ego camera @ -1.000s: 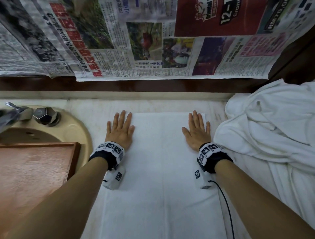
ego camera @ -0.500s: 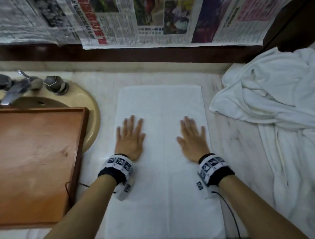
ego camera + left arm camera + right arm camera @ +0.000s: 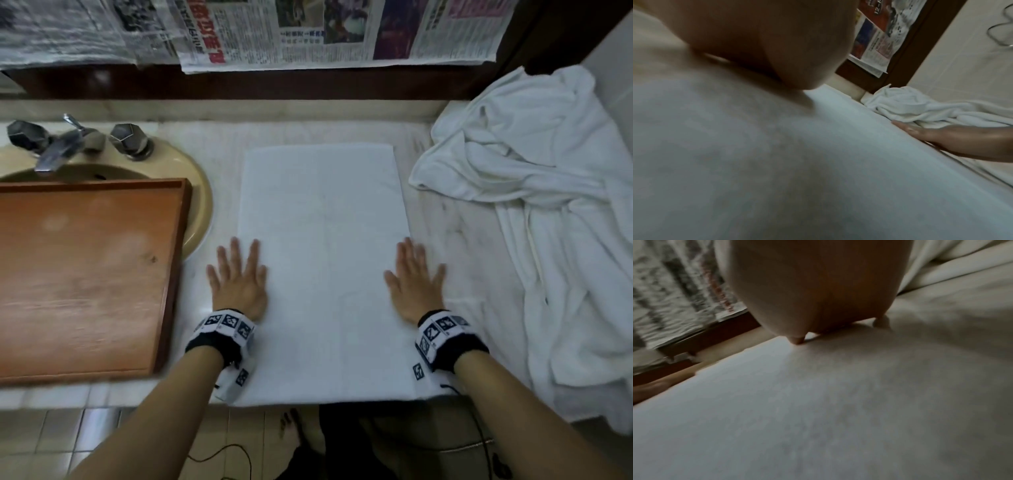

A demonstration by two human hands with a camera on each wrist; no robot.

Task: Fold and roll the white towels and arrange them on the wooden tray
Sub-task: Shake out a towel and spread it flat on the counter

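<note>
Head view: folded white towel [image 3: 322, 267] flat on marble counter [image 3: 459, 240], long axis front edge to back wall. L hand [image 3: 239, 284] & R hand [image 3: 416, 282] flat, fingers straight, pressing towel's L/R edges near front. Wooden tray [image 3: 85, 274] at L, over sink [image 3: 198, 192].

**Dim, flat light with soft focus and motion smear**

The head view is dim and cool, evenly lit with no glare; the folded towel [image 3: 322, 260] is its brightest patch. Only faint shadows sit under the left hand [image 3: 239, 284] and right hand [image 3: 416, 286]. The wooden tray [image 3: 85, 274] at the left is smeared by motion blur, worst along its near edge. The newspaper [image 3: 308, 31] at the far edge bends with wide-angle distortion. Both wrist views are darker, grainy and blurred, the palms close up and out of focus, with soft shadow beneath them.
</note>
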